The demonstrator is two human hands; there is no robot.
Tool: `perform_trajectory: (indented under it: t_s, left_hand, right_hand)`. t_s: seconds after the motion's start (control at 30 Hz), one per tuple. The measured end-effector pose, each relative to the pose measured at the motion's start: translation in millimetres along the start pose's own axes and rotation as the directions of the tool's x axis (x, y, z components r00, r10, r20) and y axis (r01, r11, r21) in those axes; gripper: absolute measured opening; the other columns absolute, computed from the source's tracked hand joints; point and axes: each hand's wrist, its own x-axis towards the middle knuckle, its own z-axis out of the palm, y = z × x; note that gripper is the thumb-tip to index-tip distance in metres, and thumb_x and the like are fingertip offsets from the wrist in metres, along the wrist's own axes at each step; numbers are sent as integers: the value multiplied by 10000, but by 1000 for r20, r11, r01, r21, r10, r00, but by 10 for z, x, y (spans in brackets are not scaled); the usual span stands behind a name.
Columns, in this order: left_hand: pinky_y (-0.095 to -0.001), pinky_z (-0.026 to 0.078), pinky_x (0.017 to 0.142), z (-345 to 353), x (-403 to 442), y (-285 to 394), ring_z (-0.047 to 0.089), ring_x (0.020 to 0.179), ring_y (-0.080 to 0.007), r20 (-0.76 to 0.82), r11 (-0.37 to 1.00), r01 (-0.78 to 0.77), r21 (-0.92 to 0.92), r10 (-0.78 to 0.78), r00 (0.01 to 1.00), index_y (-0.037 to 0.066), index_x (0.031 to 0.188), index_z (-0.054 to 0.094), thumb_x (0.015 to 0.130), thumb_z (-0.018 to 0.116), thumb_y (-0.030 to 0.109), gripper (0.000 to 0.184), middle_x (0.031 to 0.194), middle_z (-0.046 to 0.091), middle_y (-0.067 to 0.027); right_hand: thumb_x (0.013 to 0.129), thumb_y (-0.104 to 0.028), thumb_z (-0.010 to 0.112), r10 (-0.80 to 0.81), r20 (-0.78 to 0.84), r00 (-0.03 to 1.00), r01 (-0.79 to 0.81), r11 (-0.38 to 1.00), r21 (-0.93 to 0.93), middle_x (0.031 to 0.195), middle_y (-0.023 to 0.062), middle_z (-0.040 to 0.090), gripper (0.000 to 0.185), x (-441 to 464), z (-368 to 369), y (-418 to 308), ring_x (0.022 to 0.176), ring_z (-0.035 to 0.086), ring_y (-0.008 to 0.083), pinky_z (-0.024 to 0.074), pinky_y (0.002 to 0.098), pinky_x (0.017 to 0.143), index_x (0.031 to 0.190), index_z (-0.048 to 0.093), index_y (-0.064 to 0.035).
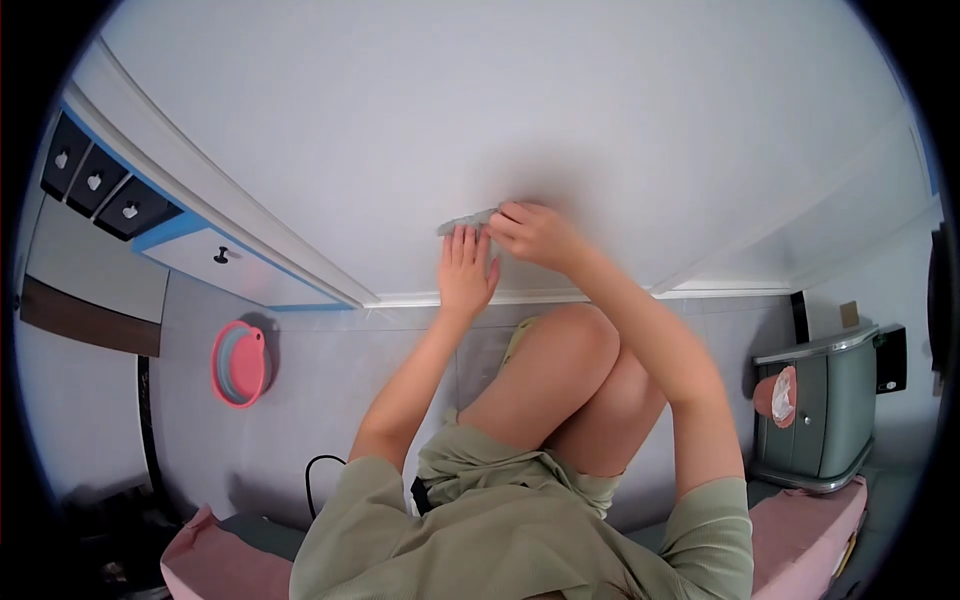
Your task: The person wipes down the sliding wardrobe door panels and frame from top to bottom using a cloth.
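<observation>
A small grey piece [466, 222] of thin material lies against the large white surface [400, 120] in front of me. My left hand [466, 272] rests with its fingers stretched out, their tips touching the lower edge of the grey piece. To the right, my right hand [532, 234] has its fingers closed in a pinch at the right end of the grey piece. Part of that end is hidden behind the fingers.
A pink and grey basin [240, 364] stands on the tiled floor at the left. Dark drawers [130, 208] and a white drawer with blue edges [215, 256] are at the upper left. A green cabinet [845, 415] stands at the right, near a pink cloth [800, 530].
</observation>
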Motion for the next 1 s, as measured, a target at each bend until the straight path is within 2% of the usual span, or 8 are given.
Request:
perform_trajectory:
  t_s: [0.07,0.17,0.3,0.43,0.53,0.7,0.87,1.0]
  left_hand:
    - [-563,215,1039,-15,-33,-11,282,1248,-461,-14,1000,-18,-7,18,1000,-43,1283,387,821,555,302,600,1305,349,-280]
    - [-515,244,1044,-457,276,-48,293,1273,-393,-99,999,40,14,-38,994,15,1302,406,791,577,279,600,1343,345,-222]
    - [-567,161,1055,-1261,996,-124,134,1315,-481,-330,995,62,76,-33,944,-63,1359,255,803,529,243,691,1418,160,-303]
    - [-577,147,1051,-1728,1357,-282,116,1319,-486,-470,987,85,135,-12,883,-87,1350,247,807,506,254,691,1423,152,-301]
    - [-588,156,1044,-1648,1302,-426,132,1313,-494,-500,986,114,123,-38,865,-96,1331,278,786,523,288,710,1411,180,-307]
    - [-626,114,1040,-847,659,-509,86,1285,-558,-406,977,211,34,-180,896,-162,1299,240,805,518,341,757,1373,135,-382]
    - [-612,127,1044,-222,-63,-550,101,1244,-597,-97,971,241,1,-239,966,-172,1305,197,809,526,292,755,1329,165,-396]
    - [-610,162,1037,-311,-97,-641,144,1246,-577,-94,976,218,-1,-218,972,-153,1289,259,753,539,211,706,1311,218,-379]
  right_hand:
    - [626,-73,602,30,31,999,-32,998,58,858,-4,507,221,0,47,-26,824,534,155,486,269,648,842,642,-91]
    - [636,-80,603,81,-201,976,-80,997,13,864,-7,510,252,316,-144,110,823,533,155,482,268,643,883,643,-106]
    - [656,-83,609,249,-343,906,-267,964,-5,832,-7,534,287,1147,-755,308,774,543,159,480,264,602,927,664,-158]
    - [602,-92,640,179,-558,810,-224,975,-12,772,-18,506,258,1743,-869,452,749,521,141,483,236,548,858,652,-119]
    - [605,-93,629,150,-542,827,-179,984,-1,783,-18,501,223,1828,-779,370,748,516,141,474,239,546,827,641,-119]
    - [618,-57,604,104,-291,951,-81,993,90,830,17,500,313,1456,-244,2,812,514,182,470,280,636,922,654,-110]
    - [621,-66,606,-109,-36,993,114,982,153,801,9,476,268,984,314,-240,786,496,172,460,269,625,887,641,-73]
    - [635,-68,609,-105,-28,994,108,982,152,805,7,469,267,1024,262,-219,771,497,162,462,273,614,900,643,-79]
